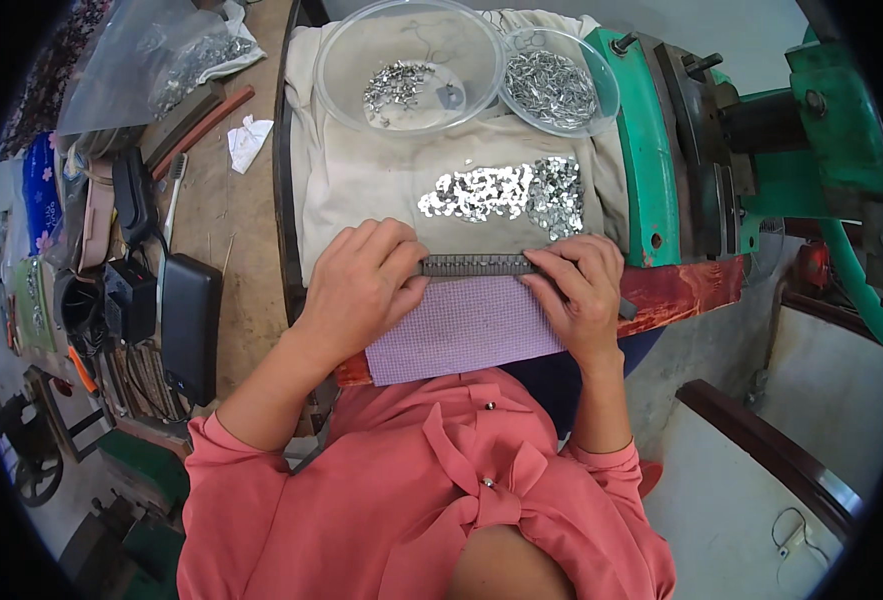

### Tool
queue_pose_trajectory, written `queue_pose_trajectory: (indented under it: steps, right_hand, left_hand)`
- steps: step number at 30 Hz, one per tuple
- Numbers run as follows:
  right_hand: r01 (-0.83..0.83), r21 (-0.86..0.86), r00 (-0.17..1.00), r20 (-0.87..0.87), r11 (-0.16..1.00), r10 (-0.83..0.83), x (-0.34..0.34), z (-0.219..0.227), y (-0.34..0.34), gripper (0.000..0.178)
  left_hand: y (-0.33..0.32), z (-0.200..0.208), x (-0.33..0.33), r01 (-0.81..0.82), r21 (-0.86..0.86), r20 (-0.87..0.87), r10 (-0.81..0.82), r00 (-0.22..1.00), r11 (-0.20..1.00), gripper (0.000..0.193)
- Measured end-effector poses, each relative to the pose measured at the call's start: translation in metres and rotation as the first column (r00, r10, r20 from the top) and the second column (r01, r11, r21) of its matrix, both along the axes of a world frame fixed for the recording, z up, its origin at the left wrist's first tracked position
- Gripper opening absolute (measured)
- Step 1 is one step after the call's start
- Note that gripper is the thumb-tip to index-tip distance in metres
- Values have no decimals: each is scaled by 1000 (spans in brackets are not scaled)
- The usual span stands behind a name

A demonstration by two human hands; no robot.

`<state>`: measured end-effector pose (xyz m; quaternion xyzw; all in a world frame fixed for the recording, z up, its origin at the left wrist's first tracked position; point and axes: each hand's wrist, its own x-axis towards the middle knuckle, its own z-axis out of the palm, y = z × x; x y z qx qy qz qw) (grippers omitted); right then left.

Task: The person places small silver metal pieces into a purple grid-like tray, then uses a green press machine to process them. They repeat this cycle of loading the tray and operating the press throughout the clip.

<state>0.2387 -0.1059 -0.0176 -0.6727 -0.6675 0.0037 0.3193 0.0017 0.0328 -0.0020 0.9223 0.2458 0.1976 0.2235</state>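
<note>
A dark, slotted metal bar [477, 265] lies level across the near edge of the cloth, held at both ends. My left hand [366, 285] pinches its left end between thumb and fingers. At the right end my right hand [578, 290] grips it the same way. Just beyond the bar, a spread of small shiny metal discs [481, 192] covers part of the beige cloth [361, 180], with a duller heap [556, 200] at its right. A purple woven mat [461, 325] hangs below the bar towards my lap.
Two clear tubs stand at the back: a large one [326, 75] with few metal pieces, a smaller one [611, 85] full of metal pins. A green machine [641, 150] borders the right. At left are a black case [191, 325], a toothbrush [174, 195] and a plastic bag [126, 80].
</note>
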Motion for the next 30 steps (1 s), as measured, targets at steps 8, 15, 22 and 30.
queue_pose_trajectory:
  steps: [8, 15, 22, 30]
  right_hand:
    - [-7, -22, 1000, -23, 1000, 7, 1, -3, 1, 34]
    - [-4, -22, 997, -74, 1000, 2, -3, 7, 4, 31]
    - [-108, 18, 991, 84, 994, 106, -15, 19, 22, 22]
    - [-116, 3, 944, 312, 993, 109, -29, 26, 29, 15]
  left_hand:
    - [7, -4, -2, -4, -181, 19, 7, 1000, 983, 33]
    - [8, -5, -3, 2, -225, 4, -1, 1000, 974, 32]
    - [12, -5, -6, 22, -296, 23, -16, 1000, 955, 32]
    - [14, -10, -7, 56, -293, 71, -37, 997, 954, 30]
